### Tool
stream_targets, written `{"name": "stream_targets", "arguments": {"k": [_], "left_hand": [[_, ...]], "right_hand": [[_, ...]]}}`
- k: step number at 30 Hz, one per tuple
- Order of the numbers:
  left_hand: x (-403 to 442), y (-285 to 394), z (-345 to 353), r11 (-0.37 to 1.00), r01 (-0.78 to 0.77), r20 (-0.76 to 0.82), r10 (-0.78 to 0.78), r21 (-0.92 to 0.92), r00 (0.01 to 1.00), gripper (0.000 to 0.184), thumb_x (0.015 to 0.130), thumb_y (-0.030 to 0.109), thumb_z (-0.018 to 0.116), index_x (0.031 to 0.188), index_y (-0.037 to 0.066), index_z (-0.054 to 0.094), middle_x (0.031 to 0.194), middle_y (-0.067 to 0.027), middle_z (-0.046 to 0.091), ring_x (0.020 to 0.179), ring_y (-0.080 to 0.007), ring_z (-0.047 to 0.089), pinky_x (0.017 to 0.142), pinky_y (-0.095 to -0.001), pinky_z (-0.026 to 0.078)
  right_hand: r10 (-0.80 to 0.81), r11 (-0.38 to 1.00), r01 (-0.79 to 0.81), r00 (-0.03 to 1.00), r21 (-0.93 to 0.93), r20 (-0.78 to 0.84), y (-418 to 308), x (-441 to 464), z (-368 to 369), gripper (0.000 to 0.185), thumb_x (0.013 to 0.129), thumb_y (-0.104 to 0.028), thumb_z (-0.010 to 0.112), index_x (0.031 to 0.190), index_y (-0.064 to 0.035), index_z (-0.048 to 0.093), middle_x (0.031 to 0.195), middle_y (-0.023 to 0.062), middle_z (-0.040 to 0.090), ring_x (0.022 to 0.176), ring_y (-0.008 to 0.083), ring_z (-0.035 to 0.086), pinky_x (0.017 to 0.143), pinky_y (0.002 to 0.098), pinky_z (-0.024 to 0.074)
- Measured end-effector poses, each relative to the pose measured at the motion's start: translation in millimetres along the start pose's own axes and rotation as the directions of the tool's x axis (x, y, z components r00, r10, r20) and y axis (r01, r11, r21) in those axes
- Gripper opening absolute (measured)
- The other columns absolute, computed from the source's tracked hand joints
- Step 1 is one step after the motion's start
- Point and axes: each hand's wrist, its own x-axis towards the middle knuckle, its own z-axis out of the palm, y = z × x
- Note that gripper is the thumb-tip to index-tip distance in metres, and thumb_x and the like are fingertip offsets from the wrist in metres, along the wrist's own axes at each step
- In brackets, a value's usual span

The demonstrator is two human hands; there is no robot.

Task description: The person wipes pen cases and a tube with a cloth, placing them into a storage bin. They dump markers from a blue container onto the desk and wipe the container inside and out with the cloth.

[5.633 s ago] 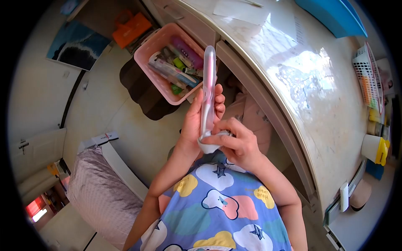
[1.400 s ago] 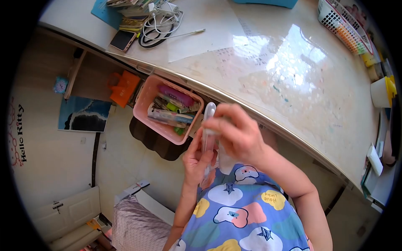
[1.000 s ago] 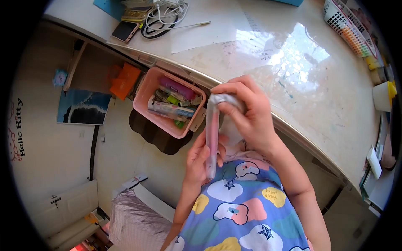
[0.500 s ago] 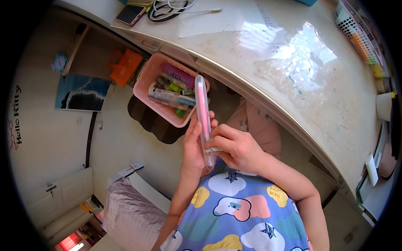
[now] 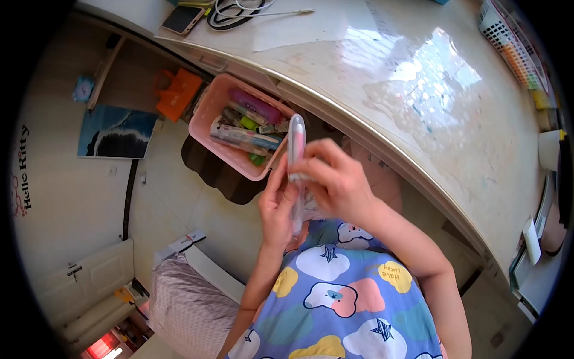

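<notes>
My left hand (image 5: 277, 210) is closed around a long, narrow clear plastic case (image 5: 297, 134) with something pink inside. The case stands nearly upright in front of me, its far end close to the rim of a pink basket (image 5: 206, 125). Bent fingers of my right hand (image 5: 341, 179), slightly smeared by motion, press against the case's side about midway along it. Between them shows a small piece of white wipe or tissue (image 5: 300, 177), mostly hidden. Inside the basket lie a purple pouch (image 5: 254, 106) and several packaged items.
A pale, glossy desk (image 5: 335, 78) runs along the top and right. On it are a phone (image 5: 183, 20), coiled cables (image 5: 236, 21) and a white mesh basket (image 5: 508, 45). An orange bag (image 5: 179, 93) is beyond the pink basket; a covered seat (image 5: 188, 305) stands at lower left.
My right hand has slid from the case's near end up toward its middle with the white wipe. The case has shifted slightly right, and my left hand still grips it.
</notes>
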Motion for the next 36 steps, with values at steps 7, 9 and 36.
{"name": "stream_targets", "arguments": {"k": [7,9,36], "left_hand": [[-2,5,-9,0.957,-0.134,0.082,0.117,0.258,0.99,0.049,0.095,0.012,0.06,0.139,-0.004,0.045,0.125,-0.0081,0.048,0.116,-0.0174,0.05,0.099,-0.0295,0.04],[-3,6,-10,0.95,-0.152,0.077,0.135,0.275,0.988,0.049,0.095,0.013,0.06,0.139,-0.004,0.045,0.123,-0.0078,0.049,0.115,-0.0175,0.05,0.099,-0.0296,0.04],[16,0,-1,0.785,0.19,0.034,-0.211,-0.59,0.977,0.053,0.097,0.012,0.052,0.147,0.014,0.036,0.132,-0.0082,0.053,0.117,-0.0175,0.054,0.099,-0.0315,0.048]], "right_hand": [[0.017,0.995,-0.035,0.981,-0.09,-0.193,12,40,-10,0.023,0.072,-0.002,0.072,0.093,-0.0087,0.066,0.095,0.0105,0.058,0.078,0.028,0.064,0.063,0.036,0.0521],[0.015,0.997,-0.029,0.983,-0.077,-0.184,6,33,-5,0.023,0.071,-0.003,0.073,0.093,-0.0092,0.067,0.095,0.01,0.058,0.078,0.0275,0.064,0.063,0.0352,0.0526],[0.161,0.963,-0.17,0.985,0.208,0.059,-1,-10,7,0.024,0.072,-0.006,0.073,0.094,-0.0109,0.067,0.095,0.0077,0.056,0.079,0.0263,0.063,0.064,0.0345,0.0523]]}}
